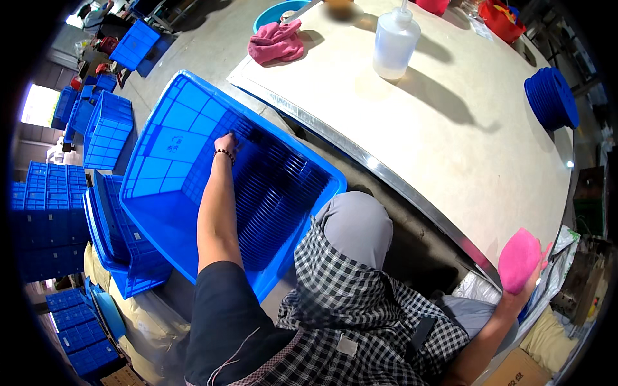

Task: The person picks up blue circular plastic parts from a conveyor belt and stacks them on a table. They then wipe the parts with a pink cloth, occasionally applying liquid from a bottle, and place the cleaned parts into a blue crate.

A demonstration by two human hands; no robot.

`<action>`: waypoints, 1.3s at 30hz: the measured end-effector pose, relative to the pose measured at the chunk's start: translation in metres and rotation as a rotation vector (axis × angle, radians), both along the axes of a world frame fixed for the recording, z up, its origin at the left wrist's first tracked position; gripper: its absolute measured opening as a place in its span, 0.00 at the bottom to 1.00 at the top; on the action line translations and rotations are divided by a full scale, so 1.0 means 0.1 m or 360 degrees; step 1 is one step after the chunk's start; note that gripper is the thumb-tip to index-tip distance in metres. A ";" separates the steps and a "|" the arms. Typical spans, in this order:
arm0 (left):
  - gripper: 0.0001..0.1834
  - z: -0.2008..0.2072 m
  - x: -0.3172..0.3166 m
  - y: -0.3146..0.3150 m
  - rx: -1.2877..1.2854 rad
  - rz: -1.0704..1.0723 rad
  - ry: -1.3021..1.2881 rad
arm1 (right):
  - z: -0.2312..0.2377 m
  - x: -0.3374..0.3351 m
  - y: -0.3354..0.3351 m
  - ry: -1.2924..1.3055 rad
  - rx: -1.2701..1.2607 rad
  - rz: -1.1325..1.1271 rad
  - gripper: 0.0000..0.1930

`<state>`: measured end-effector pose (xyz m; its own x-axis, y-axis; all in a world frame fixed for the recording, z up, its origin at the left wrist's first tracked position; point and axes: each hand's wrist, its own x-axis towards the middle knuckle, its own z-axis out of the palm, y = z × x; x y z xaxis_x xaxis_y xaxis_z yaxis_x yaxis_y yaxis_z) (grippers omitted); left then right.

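Note:
My left arm reaches down into a large blue plastic crate [164, 183] at left. Inside it lies a long row of thin blue plastic discs [277, 193], packed edge to edge. My left hand [225, 144], with a beaded bracelet at the wrist, is closed at the far end of that row. Its fingertips are hard to make out against the blue. Off to the right, by the table's near edge, my right hand [535, 273] grips a pink cloth [520, 259], which covers much of the palm.
The pale table [463, 174] holds a squeeze bottle [396, 45], another pink cloth [277, 44], a turquoise basin [273, 14], a red basket [501, 22] and a stack of blue discs [552, 98]. More blue crates [55, 219] stand at left. A cardboard box [512, 372] sits lower right.

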<state>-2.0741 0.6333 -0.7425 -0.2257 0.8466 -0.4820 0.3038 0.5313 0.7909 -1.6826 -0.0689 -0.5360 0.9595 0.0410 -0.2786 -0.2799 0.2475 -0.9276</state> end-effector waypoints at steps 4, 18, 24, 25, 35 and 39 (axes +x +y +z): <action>0.20 0.11 -0.26 0.01 0.0016 0.0008 0.0620 | 0.06 -0.02 0.00 0.0071 0.0177 0.0020 0.16; 0.17 2.93 2.42 -3.26 0.2857 -0.2115 -0.0123 | 0.10 0.49 -0.18 -0.1187 -0.0682 -0.0581 0.13; 0.18 3.07 5.28 -4.06 0.0693 -0.2039 -0.1103 | 0.06 0.69 -0.36 -0.1206 -0.1090 0.0017 0.23; 0.21 3.09 5.63 -3.97 0.0737 -0.2002 -0.0979 | 0.05 0.65 -0.33 -0.1318 -0.1196 0.0089 0.26; 0.39 3.15 7.83 -3.75 0.0147 -0.2001 -0.0022 | 0.28 0.83 -0.69 -0.1006 -0.1036 0.0724 0.40; 0.34 3.29 7.88 -3.99 -0.0215 -0.1922 -0.0123 | 0.20 0.85 -0.76 -0.1039 -0.0970 0.0738 0.40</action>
<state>-1.2857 0.2346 -0.4134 0.7058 0.4340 -0.5599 0.6142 0.0189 0.7889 -1.5976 -0.1453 -0.5164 0.8574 0.4750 0.1982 0.3803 -0.3252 -0.8658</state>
